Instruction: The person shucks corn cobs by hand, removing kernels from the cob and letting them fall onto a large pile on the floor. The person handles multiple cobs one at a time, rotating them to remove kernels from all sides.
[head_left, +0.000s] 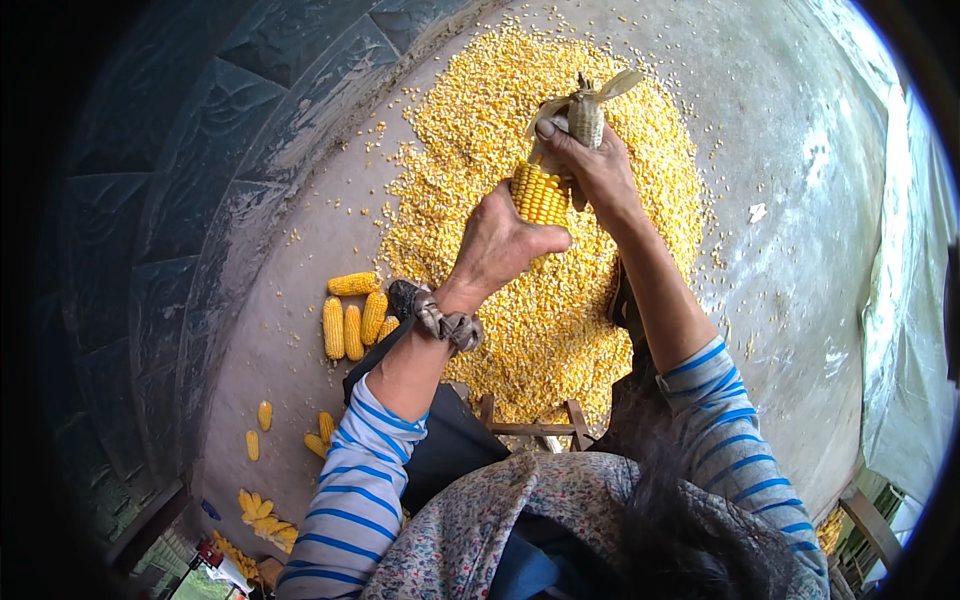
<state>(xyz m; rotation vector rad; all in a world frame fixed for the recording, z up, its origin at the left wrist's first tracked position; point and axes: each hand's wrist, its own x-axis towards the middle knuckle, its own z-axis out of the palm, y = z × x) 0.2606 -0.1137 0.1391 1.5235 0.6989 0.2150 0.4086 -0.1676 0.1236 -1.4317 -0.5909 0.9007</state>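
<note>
Over a broad heap of loose corn kernels (480, 127), both hands meet on one ear of corn (540, 196). Its yellow kernels show between the hands, and dry pale husk (585, 124) is peeled back around the far end. My left hand (495, 236) grips the near end of the ear, its thumb pointing right and its other fingers mostly hidden. My right hand (596, 169) is closed around the husk-covered far end, thumb on top. One dry leaf (619, 84) sticks out to the right above that hand.
Several husked corn ears (352, 322) lie on the concrete floor left of my left forearm, with more ears (262, 517) farther back. A wooden frame (532, 429) stands between my legs. A dark wall (247, 112) runs along the left; plastic sheeting (900, 337) hangs at right.
</note>
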